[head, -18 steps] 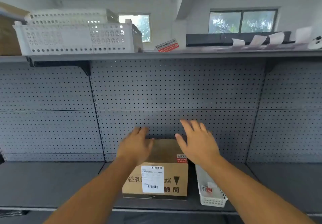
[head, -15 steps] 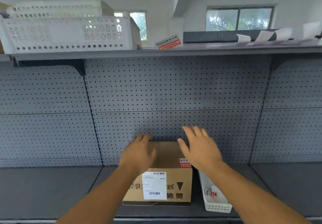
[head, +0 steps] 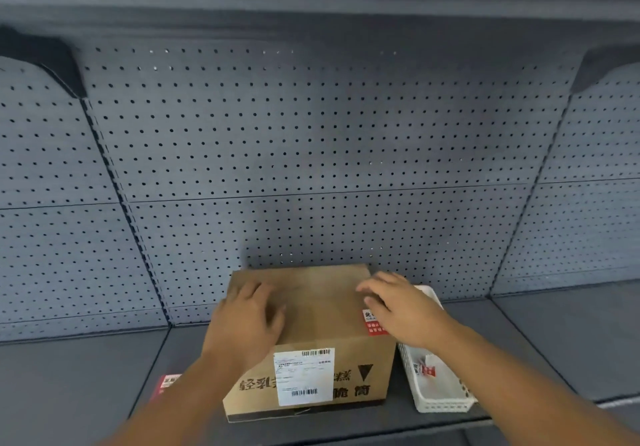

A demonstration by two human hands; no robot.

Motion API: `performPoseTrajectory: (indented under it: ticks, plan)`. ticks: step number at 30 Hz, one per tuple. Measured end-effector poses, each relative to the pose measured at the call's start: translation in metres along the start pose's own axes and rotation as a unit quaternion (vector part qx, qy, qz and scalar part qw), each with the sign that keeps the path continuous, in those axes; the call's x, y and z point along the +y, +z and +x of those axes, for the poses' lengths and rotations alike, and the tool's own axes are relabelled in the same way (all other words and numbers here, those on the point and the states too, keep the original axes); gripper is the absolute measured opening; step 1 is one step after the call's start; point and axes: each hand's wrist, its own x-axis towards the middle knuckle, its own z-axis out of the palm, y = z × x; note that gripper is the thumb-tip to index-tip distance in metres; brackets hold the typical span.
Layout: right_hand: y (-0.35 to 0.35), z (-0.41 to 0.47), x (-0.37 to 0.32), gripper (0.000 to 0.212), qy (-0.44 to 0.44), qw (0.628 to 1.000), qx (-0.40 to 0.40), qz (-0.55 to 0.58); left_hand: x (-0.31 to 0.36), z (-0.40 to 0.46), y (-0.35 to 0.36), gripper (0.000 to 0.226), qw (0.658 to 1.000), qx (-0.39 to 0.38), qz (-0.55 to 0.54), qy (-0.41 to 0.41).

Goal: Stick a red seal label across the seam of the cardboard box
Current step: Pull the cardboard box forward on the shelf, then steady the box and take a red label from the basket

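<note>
Two hands sit flat on the box (head: 322,307) top, palms down, fingers spread loosely, nothing held in either as far as can be seen. Left hand (head: 247,321) covers the left part of the top; right hand (head: 398,310) rests at the right edge, fingers pointing toward the middle.

Box stands on the shelf (head: 86,376) against the pegboard (head: 311,151), shipping label (head: 304,376) on the face toward the person. One red seal (head: 375,324) is already on the box, wrapped over the top-right front corner edge, just below the right hand's thumb side. Whether it actually bridges a flap seam cannot be told: the top looks plain and no seam line shows.

White basket (head: 440,397) touches or nearly touches the box's right side; it holds more red-and-white labels (head: 426,371). Another red label (head: 166,381) lies on the shelf left of the box, near the left forearm.

Key relation: the seal is right of box centre, directly under the right hand's reach, so the right hand is the nearer one for pressing it down. Seal's long axis runs front-to-back over the edge. Judgement: left hand steadies, right smooths. Risk: a lifted corner where the seal bends over the edge.
</note>
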Motion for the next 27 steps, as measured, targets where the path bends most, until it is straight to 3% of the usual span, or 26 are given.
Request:
performPoseTrajectory:
  ticks: [15, 27]
  plan:
    - [-0.011, 0.012, 0.020, 0.029, -0.120, 0.988, -0.091, -0.027, 0.000, -0.008, 0.015, 0.065, 0.999, -0.022, 0.008, -0.029]
    - [-0.014, 0.016, 0.019, 0.021, -0.137, 0.986, -0.088, -0.034, -0.001, -0.007, 0.018, 0.066, 0.999, -0.013, 0.015, -0.032]
